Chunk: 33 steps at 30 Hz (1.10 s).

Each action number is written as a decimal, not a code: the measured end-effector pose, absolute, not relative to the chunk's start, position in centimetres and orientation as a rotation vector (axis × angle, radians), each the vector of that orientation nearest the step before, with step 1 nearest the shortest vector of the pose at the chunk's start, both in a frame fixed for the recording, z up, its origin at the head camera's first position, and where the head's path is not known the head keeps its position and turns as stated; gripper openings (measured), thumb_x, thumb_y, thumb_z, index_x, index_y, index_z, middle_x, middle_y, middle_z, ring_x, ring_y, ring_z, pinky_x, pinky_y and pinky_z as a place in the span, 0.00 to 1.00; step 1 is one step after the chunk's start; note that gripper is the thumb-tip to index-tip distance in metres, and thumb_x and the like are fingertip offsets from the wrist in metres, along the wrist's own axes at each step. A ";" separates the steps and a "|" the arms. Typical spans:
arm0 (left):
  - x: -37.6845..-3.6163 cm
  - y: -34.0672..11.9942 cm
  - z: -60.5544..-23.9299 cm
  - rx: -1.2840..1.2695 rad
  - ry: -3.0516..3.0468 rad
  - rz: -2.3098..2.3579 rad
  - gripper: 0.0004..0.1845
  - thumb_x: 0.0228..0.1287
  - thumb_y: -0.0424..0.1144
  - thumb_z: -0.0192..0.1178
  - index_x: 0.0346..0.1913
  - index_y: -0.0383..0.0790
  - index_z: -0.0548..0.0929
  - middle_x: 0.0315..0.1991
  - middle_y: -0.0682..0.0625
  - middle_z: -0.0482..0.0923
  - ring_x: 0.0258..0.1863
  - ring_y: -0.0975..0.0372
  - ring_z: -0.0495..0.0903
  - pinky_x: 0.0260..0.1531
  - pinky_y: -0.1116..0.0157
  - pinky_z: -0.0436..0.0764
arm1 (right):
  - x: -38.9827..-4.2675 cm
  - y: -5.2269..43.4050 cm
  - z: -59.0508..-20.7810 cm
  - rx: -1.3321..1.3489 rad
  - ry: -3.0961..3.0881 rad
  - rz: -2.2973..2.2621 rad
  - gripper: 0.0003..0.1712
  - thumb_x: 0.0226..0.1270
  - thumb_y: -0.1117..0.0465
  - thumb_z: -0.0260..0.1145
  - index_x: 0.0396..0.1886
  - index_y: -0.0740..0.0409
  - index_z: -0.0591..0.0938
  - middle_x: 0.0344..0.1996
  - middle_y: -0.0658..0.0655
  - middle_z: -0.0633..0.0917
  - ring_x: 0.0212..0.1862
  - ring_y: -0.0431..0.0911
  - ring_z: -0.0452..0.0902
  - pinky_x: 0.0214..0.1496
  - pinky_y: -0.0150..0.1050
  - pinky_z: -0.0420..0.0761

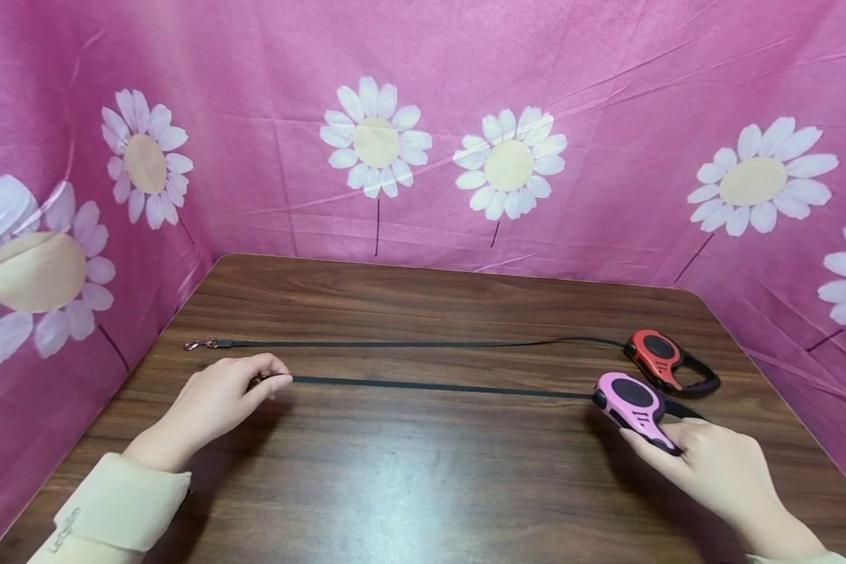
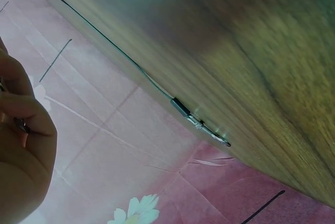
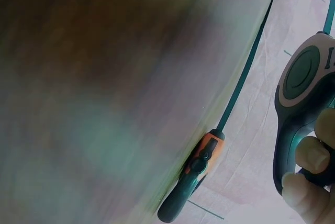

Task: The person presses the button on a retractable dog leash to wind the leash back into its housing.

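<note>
My right hand (image 1: 726,466) grips the handle of a pink retractable dog leash (image 1: 630,399), its fingers curled through the grip in the right wrist view. From its casing a dark strap (image 1: 444,387) runs taut to the left. My left hand (image 1: 218,399) pinches the strap's far end between thumb and fingers, mostly covering the metal clip there. Behind it, a red retractable leash (image 1: 656,352) lies on the table with its strap (image 1: 395,345) drawn out leftward. That strap ends in a metal snap hook (image 2: 209,132) near the table's left side.
The brown wooden table (image 1: 395,486) spans the space under both hands. A pink cloth (image 1: 254,117) with white daisies hangs around its back and sides. The red leash's black handle (image 1: 705,380) sits just beyond the pink leash.
</note>
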<state>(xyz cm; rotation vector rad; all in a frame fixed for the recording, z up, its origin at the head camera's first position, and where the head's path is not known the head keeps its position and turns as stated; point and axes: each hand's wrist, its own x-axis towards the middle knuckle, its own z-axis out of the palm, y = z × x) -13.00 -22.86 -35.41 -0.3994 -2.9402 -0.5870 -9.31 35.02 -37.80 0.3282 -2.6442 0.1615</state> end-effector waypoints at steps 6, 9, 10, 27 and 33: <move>-13.0 -22.8 -35.2 -0.401 -2.941 -0.588 0.06 0.70 0.53 0.58 0.38 0.59 0.83 0.25 0.66 0.78 0.26 0.69 0.72 0.26 0.62 0.71 | -9.6 34.6 -37.8 0.355 -2.617 0.159 0.32 0.45 0.41 0.77 0.11 0.35 0.58 0.12 0.36 0.60 0.16 0.32 0.52 0.15 0.37 0.54; -13.0 -22.7 -35.1 -0.396 -2.941 -0.586 0.06 0.70 0.53 0.58 0.38 0.60 0.83 0.25 0.66 0.77 0.26 0.69 0.72 0.26 0.62 0.71 | -9.8 34.4 -37.6 0.368 -2.609 0.149 0.31 0.45 0.41 0.76 0.11 0.35 0.59 0.12 0.37 0.61 0.15 0.32 0.52 0.15 0.37 0.55; -13.0 -22.7 -35.0 -0.399 -2.941 -0.585 0.06 0.70 0.53 0.58 0.38 0.60 0.83 0.25 0.66 0.78 0.26 0.70 0.72 0.26 0.62 0.71 | -9.8 34.3 -37.6 0.376 -2.604 0.145 0.31 0.45 0.42 0.76 0.11 0.35 0.59 0.12 0.37 0.61 0.15 0.33 0.53 0.15 0.37 0.55; -13.1 -22.1 -34.4 -0.423 -2.941 -0.564 0.05 0.69 0.50 0.60 0.40 0.58 0.84 0.26 0.65 0.79 0.27 0.69 0.74 0.26 0.61 0.72 | -10.2 32.9 -37.2 0.401 -2.568 0.151 0.32 0.44 0.41 0.76 0.10 0.36 0.58 0.12 0.36 0.59 0.15 0.32 0.52 0.15 0.36 0.53; -13.0 -22.2 -34.3 -0.416 -2.941 -0.571 0.05 0.69 0.49 0.61 0.40 0.57 0.85 0.28 0.64 0.81 0.28 0.69 0.76 0.26 0.60 0.73 | -10.2 32.8 -37.1 0.391 -2.579 0.158 0.33 0.44 0.39 0.76 0.10 0.37 0.58 0.12 0.37 0.59 0.15 0.32 0.52 0.15 0.36 0.54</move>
